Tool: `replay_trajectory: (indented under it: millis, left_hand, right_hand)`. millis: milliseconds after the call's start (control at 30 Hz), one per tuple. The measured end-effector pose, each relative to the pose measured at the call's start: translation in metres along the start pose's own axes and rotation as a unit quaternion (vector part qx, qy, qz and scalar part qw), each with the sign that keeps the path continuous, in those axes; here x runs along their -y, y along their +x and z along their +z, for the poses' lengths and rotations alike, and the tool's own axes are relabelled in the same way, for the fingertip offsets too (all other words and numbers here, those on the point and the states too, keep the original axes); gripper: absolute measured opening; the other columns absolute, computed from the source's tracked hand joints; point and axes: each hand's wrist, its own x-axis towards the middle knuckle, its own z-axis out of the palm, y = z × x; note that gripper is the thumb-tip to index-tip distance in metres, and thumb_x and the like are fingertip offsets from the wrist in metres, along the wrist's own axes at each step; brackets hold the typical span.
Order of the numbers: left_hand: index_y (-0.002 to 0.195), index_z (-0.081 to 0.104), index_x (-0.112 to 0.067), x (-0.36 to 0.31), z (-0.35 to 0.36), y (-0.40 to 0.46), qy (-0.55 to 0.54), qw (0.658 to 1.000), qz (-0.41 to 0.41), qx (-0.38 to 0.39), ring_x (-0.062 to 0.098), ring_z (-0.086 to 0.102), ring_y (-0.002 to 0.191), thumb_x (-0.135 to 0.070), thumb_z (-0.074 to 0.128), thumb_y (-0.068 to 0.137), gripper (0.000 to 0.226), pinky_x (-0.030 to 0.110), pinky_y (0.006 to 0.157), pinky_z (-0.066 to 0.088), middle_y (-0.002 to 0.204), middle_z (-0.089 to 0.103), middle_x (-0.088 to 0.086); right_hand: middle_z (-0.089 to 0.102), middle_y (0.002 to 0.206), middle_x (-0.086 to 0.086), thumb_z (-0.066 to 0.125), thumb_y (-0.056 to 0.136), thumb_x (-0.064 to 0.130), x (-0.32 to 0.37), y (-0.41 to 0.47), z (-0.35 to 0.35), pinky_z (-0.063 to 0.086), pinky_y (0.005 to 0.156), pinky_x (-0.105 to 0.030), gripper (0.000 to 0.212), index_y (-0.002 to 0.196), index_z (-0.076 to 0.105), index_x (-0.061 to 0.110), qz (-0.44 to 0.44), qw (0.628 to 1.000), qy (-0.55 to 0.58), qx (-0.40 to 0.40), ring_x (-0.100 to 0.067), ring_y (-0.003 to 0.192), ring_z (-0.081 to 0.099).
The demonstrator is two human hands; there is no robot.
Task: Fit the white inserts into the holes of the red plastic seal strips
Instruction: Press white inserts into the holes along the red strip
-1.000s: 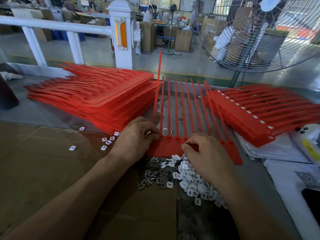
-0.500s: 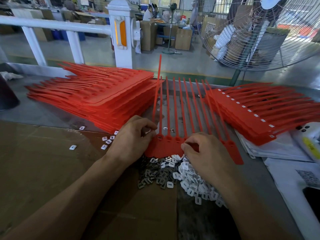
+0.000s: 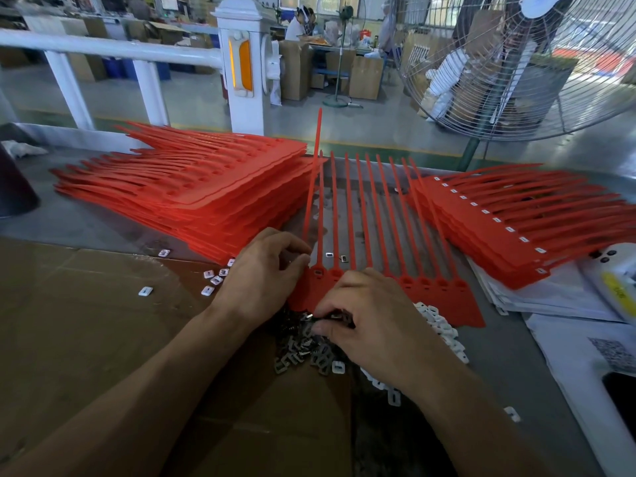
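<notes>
A red comb of seal strips [image 3: 433, 290] lies in front of me, its tails pointing away. One white insert [image 3: 317, 271] sits in the leftmost hole. My left hand [image 3: 265, 270] pinches the comb's left end at that hole, fingers curled. My right hand [image 3: 364, 318] hovers over the pile of small grey metal clips [image 3: 292, 352] and pinches a small piece at its fingertips. Under and beside that hand spreads a heap of white inserts [image 3: 444, 325].
A tall stack of red strip combs [image 3: 192, 191] stands at the left, and a second stack with white inserts fitted [image 3: 516, 228] at the right. Loose inserts [image 3: 213, 280] lie on the cardboard. Papers and a white device [image 3: 616, 284] sit far right. Behind are a railing and fan.
My right hand has slid left and toward me, from the comb's middle to the clip pile. The left hand stays at the comb's left end.
</notes>
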Motion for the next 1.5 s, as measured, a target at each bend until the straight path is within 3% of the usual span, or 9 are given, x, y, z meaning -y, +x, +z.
replay_trajectory:
  millis: [133,367,533,667,800,967,1100,1300,1500]
  left_hand:
    - [0.098,0.074,-0.031,-0.001,0.000,0.000,-0.002,1.000,0.002,-0.002,-0.008,0.055,0.091,-0.027,0.070,0.093,0.008,0.001,0.074,0.038,0.098,0.060,-0.015]
    - [0.095,0.074,-0.031,-0.004,-0.001,-0.001,-0.019,1.000,0.016,-0.018,-0.002,0.057,0.090,-0.022,0.070,0.092,0.011,0.003,0.072,0.038,0.097,0.061,-0.015]
    - [0.100,0.075,-0.027,-0.019,-0.006,-0.004,-0.072,0.991,0.113,-0.013,0.006,0.061,0.083,-0.015,0.074,0.091,0.015,0.010,0.070,0.042,0.101,0.065,-0.013]
    - [0.105,0.074,-0.024,-0.029,-0.006,-0.009,-0.114,0.974,0.187,0.050,0.019,0.063,0.086,-0.014,0.076,0.089,0.019,0.017,0.071,0.046,0.103,0.066,-0.008]
    - [0.106,0.074,-0.022,-0.029,-0.004,-0.009,-0.141,0.966,0.210,0.056,0.019,0.064,0.086,-0.014,0.078,0.088,0.019,0.028,0.072,0.051,0.102,0.067,-0.007]
    - [0.100,0.074,-0.021,-0.025,-0.003,-0.007,-0.151,0.962,0.218,0.059,0.022,0.066,0.090,-0.015,0.076,0.089,0.012,0.039,0.073,0.052,0.099,0.067,-0.008]
    - [0.093,0.071,-0.026,-0.024,-0.003,-0.007,-0.132,0.970,0.201,0.038,0.018,0.067,0.092,-0.021,0.073,0.093,0.005,0.024,0.075,0.051,0.094,0.067,-0.011]
    - [0.094,0.070,-0.029,-0.025,0.000,-0.010,-0.134,0.974,0.177,0.041,0.020,0.066,0.090,-0.027,0.071,0.094,0.002,0.033,0.075,0.053,0.093,0.067,-0.011]
    - [0.104,0.070,-0.026,-0.028,0.001,-0.010,-0.124,0.971,0.201,0.046,0.019,0.066,0.091,-0.024,0.073,0.092,0.012,0.030,0.072,0.052,0.098,0.068,-0.010]
  right_hand:
    - [0.059,0.094,0.019,0.070,0.094,0.041,0.003,0.000,0.002,0.033,0.089,-0.025,0.006,0.092,0.071,0.035,-0.005,1.000,0.006,-0.018,-0.001,0.094,0.045]
    - [0.062,0.085,0.020,0.069,0.096,0.031,0.002,-0.001,0.001,0.042,0.079,-0.014,0.007,0.090,0.070,0.029,0.041,0.992,0.086,-0.081,-0.001,0.090,0.056]
    - [0.070,0.082,0.005,0.061,0.103,0.031,-0.001,0.001,-0.006,0.050,0.063,-0.020,0.012,0.095,0.069,0.032,0.148,0.946,0.253,-0.138,-0.009,0.080,0.065]
    - [0.071,0.090,0.020,0.055,0.105,0.033,-0.004,0.002,-0.010,0.044,0.068,-0.019,0.017,0.096,0.068,0.034,0.183,0.925,0.304,-0.135,0.003,0.084,0.065]
    - [0.069,0.083,0.026,0.053,0.106,0.034,-0.004,0.002,-0.010,0.043,0.070,-0.019,0.017,0.098,0.069,0.034,0.191,0.923,0.314,-0.108,0.010,0.080,0.064]
    - [0.072,0.095,0.024,0.055,0.105,0.035,-0.005,0.003,-0.010,0.043,0.076,-0.016,0.017,0.100,0.071,0.034,0.196,0.918,0.333,-0.092,0.012,0.093,0.064]
    - [0.073,0.092,0.022,0.055,0.105,0.036,-0.003,0.002,-0.010,0.045,0.075,-0.014,0.019,0.099,0.072,0.033,0.170,0.918,0.341,-0.113,0.009,0.090,0.066]
    - [0.063,0.067,0.027,0.060,0.103,0.032,-0.005,0.002,-0.008,0.043,0.062,-0.004,0.016,0.094,0.073,0.028,0.142,0.927,0.323,-0.131,0.009,0.067,0.060]
    - [0.056,0.053,0.030,0.053,0.107,0.031,-0.009,0.001,-0.008,0.038,0.046,-0.006,0.022,0.092,0.069,0.026,0.153,0.929,0.317,-0.117,0.012,0.050,0.055]
